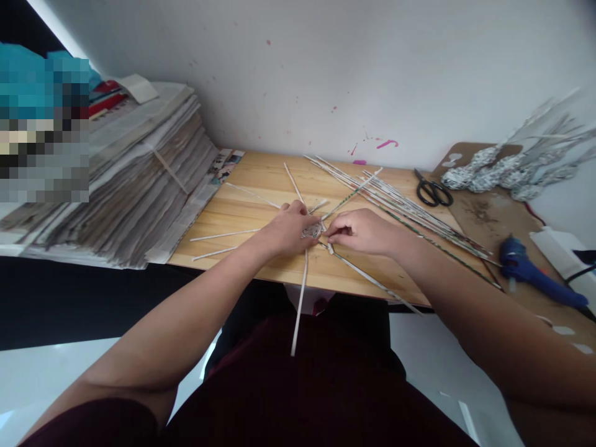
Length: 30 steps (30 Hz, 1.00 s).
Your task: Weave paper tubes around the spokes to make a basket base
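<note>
A small round woven centre (311,230) made of rolled paper lies on the wooden table, with several paper spokes (300,304) radiating from it. One spoke hangs over the front edge. My left hand (294,225) holds the centre from the left, its thumb across the top and its fingers bent behind. At the right side of the weave, my right hand (354,231) is closed in a pinch on a paper strip (330,248), whose short end shows below the fingers. A green-flecked spoke (349,197) slants up between the hands.
Loose rolled paper sticks (410,214) lie at the right, by black scissors (434,189). A blue glue gun (535,273) and a white power strip (561,254) are farther right. Bundled paper shapes (493,167) lean near the wall. Stacked newspapers (153,180) stand left.
</note>
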Tool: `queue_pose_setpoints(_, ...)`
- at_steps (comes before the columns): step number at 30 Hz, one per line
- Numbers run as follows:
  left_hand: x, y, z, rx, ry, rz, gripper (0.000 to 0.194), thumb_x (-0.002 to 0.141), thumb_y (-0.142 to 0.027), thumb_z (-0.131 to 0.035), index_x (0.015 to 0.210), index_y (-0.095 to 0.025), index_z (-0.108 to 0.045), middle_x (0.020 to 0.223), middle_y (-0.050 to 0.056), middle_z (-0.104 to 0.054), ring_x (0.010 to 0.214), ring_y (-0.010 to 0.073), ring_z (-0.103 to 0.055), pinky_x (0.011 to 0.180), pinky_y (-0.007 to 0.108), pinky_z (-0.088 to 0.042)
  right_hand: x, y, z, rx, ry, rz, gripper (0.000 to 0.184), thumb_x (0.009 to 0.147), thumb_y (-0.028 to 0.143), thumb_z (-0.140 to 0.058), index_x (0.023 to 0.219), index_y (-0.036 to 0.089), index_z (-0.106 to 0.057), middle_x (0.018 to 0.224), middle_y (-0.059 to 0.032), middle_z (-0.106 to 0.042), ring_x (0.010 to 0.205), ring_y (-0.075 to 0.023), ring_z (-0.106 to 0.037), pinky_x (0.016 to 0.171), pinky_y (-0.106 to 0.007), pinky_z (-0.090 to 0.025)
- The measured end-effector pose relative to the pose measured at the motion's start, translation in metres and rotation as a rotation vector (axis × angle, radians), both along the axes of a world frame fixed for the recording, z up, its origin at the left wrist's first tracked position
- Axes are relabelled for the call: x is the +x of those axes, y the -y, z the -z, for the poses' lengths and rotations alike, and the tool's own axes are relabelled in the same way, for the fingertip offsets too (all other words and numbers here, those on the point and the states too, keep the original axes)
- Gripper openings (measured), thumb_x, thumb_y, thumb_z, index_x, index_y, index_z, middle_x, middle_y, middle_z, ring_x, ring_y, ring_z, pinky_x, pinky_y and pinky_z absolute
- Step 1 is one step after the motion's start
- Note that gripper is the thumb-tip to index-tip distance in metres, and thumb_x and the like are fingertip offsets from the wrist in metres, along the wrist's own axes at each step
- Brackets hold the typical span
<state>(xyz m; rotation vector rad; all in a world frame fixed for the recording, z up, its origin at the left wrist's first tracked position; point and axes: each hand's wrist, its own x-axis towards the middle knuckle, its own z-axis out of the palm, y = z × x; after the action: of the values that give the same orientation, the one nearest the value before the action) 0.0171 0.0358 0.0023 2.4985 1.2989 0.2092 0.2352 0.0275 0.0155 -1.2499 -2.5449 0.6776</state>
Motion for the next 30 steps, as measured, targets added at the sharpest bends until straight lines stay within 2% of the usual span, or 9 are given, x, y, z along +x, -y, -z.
queue_pose_setpoints(5, 0.001, 0.002, -0.003, 0.011, -0.025, -0.007, 0.049, 0.087, -0.040, -0.067, 0.135, -0.027, -0.064, 0.127, 0.012, -0.049, 0.122, 0.0305, -0.047, 0.112, 0.043, -0.039, -0.011, 0.011, 0.000, -0.014, 0.049, 0.130, 0.014, 0.082, 0.015, -0.067, 0.085, 0.021, -0.079, 0.079, -0.0013, -0.075, 0.069, -0.0138, -0.064, 0.066, -0.026, -0.041)
queue_pose_setpoints(8, 0.002, 0.003, -0.002, 0.020, -0.023, -0.007, 0.050, 0.087, -0.040, -0.067, 0.135, -0.027, -0.063, 0.127, 0.011, -0.049, 0.121, 0.0307, -0.047, 0.113, 0.044, -0.039, -0.019, 0.019, -0.006, 0.045, 0.149, 0.129, 0.016, 0.082, 0.013, -0.065, 0.082, 0.021, -0.078, 0.075, -0.0022, -0.074, 0.067, -0.0153, -0.063, 0.065, -0.028, -0.040)
queue_pose_setpoints(12, 0.005, 0.005, -0.003, 0.037, -0.038, -0.036, 0.051, 0.086, -0.039, -0.067, 0.135, -0.027, -0.062, 0.128, 0.011, -0.050, 0.119, 0.0309, -0.048, 0.112, 0.045, -0.040, -0.032, 0.030, -0.014, 0.127, 0.345, 0.136, 0.012, 0.083, 0.018, -0.064, 0.079, 0.018, -0.075, 0.076, -0.0082, -0.074, 0.070, -0.0212, -0.064, 0.064, -0.032, -0.039)
queue_pose_setpoints(17, 0.009, 0.008, -0.005, 0.046, -0.060, -0.063, 0.049, 0.086, -0.038, -0.067, 0.133, -0.025, -0.064, 0.128, 0.012, -0.050, 0.116, 0.0308, -0.049, 0.110, 0.044, -0.041, -0.047, 0.036, -0.009, 0.228, 0.494, 0.162, 0.016, 0.080, 0.014, -0.057, 0.082, 0.015, -0.073, 0.081, -0.0150, -0.073, 0.070, -0.0252, -0.066, 0.061, -0.035, -0.040)
queue_pose_setpoints(23, 0.007, 0.001, -0.003, 0.035, -0.067, -0.032, 0.046, 0.085, -0.037, -0.070, 0.130, -0.029, -0.066, 0.123, 0.011, -0.052, 0.113, 0.0300, -0.050, 0.106, 0.042, -0.043, -0.048, 0.025, -0.021, 0.136, 0.457, 0.181, 0.005, 0.075, 0.016, -0.062, 0.075, 0.019, -0.066, 0.073, -0.0090, -0.070, 0.069, -0.0228, -0.062, 0.058, -0.032, -0.036)
queue_pose_setpoints(26, 0.007, -0.004, -0.005, 0.017, -0.099, -0.012, 0.047, 0.084, -0.038, -0.073, 0.130, -0.030, -0.067, 0.121, 0.011, -0.053, 0.114, 0.0308, -0.050, 0.106, 0.042, -0.043, -0.040, 0.017, -0.025, 0.047, 0.400, 0.194, 0.009, 0.074, 0.012, -0.060, 0.076, 0.020, -0.062, 0.072, -0.0047, -0.068, 0.066, -0.0180, -0.059, 0.058, -0.029, -0.035)
queue_pose_setpoints(30, 0.007, -0.005, -0.007, 0.011, -0.102, -0.011, 0.048, 0.082, -0.039, -0.076, 0.128, -0.030, -0.068, 0.122, 0.011, -0.054, 0.115, 0.0302, -0.051, 0.108, 0.041, -0.042, -0.026, 0.015, -0.018, -0.069, 0.210, 0.164, 0.020, 0.079, 0.007, -0.053, 0.091, 0.020, -0.062, 0.071, 0.0003, -0.067, 0.064, -0.0146, -0.058, 0.060, -0.027, -0.037)
